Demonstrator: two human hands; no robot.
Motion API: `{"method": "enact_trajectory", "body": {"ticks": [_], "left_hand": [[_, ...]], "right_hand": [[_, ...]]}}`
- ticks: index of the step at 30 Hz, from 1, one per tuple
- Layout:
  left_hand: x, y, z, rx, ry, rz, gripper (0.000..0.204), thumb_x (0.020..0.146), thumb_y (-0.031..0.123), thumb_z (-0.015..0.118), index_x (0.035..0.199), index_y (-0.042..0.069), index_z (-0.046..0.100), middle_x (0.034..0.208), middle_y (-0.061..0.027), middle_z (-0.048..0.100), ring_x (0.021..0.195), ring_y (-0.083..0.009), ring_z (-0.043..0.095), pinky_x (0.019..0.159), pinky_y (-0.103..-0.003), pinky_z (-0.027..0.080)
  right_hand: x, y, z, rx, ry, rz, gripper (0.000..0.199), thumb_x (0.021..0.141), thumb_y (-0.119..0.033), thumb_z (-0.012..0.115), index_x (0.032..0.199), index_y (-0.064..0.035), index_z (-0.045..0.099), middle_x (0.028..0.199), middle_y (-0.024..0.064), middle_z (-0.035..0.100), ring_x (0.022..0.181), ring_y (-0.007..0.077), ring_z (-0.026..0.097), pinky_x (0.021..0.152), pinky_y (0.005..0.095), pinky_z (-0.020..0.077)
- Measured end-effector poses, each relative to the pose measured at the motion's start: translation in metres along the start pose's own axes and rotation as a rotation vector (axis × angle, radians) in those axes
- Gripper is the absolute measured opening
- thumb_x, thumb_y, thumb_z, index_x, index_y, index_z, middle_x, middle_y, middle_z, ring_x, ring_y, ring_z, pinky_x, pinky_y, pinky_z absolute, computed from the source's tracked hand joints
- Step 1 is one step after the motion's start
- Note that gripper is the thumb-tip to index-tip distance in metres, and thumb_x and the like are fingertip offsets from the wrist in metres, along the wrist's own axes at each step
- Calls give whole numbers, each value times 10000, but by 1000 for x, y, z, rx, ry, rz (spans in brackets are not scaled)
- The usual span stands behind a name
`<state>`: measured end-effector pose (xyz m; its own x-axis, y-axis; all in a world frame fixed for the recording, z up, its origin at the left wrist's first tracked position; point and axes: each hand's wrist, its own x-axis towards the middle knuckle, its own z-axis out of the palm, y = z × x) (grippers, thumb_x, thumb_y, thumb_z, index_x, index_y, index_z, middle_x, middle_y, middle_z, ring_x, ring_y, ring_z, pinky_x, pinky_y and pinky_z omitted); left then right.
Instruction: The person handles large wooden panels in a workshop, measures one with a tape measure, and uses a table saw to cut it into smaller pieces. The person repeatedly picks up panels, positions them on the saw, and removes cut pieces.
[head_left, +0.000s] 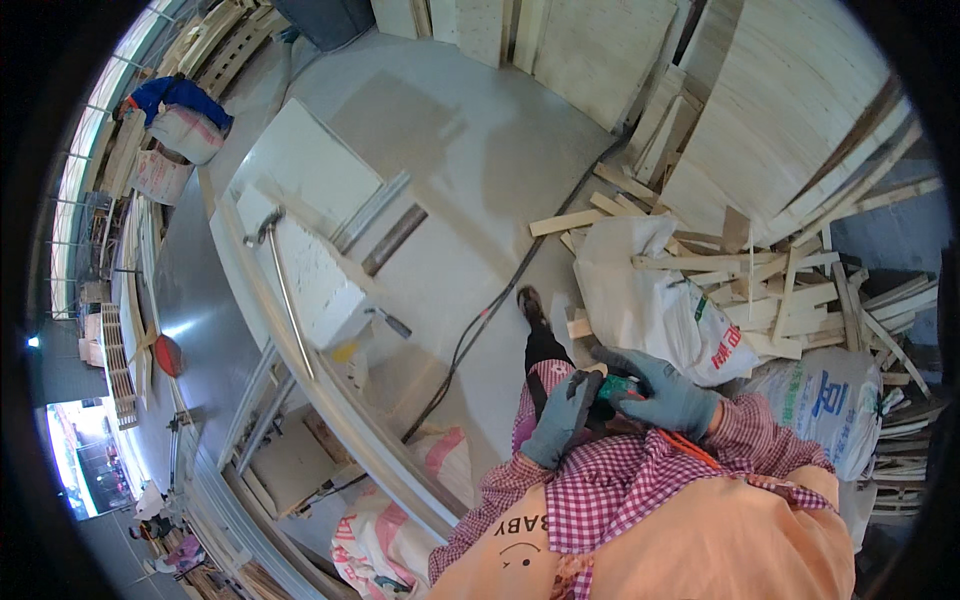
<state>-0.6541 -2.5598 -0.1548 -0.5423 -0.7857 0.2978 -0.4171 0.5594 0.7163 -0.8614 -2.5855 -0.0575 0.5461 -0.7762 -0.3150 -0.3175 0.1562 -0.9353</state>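
Note:
Both my hands wear grey-blue work gloves and meet close to my body. My right hand (668, 392) is wrapped round a small green and dark object (617, 388); its exact kind is hidden by the fingers. My left hand (562, 418) is closed at the object's left side, fingers bent toward it. A small pale piece (598, 369) shows at the left fingertips, too small to name. An orange cord (690, 449) runs across my checked clothing just below the right hand.
On the left, a long-handled hammer (287, 285) lies by a white block (335, 300) and metal rails (385, 450). A black cable (490, 315) crosses the floor. Wood offcuts (780, 285) and white sacks (640, 290) pile up on the right. Another person (180, 100) bends over sacks far left.

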Motion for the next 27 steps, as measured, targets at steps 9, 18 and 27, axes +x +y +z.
{"method": "enact_trajectory", "body": {"ticks": [9,18,27], "left_hand": [[215,-123,-61,-982,-13,-910,215,928,225,558,985,18,548,780,-56,591,624,-126,552,521,-257,439],[335,-190,-148,-1187,-55,-955,283,922,313,586,982,39,549,774,-10,564,634,-75,514,557,-227,427],[397,-261,-144,-1263,122,-942,197,894,203,630,940,33,542,846,-15,563,765,-96,519,672,-248,454]], "right_hand": [[177,-37,-129,-330,229,52,622,811,-191,636,1379,-98,400,1038,193,581,950,385,577,843,402,474],[310,-55,-208,637,262,347,474,926,-143,510,1368,-20,391,1157,97,560,975,147,552,840,266,480],[411,-56,-284,259,-40,156,604,882,-247,589,1407,-82,339,1288,168,475,1126,251,516,969,362,424]]}}
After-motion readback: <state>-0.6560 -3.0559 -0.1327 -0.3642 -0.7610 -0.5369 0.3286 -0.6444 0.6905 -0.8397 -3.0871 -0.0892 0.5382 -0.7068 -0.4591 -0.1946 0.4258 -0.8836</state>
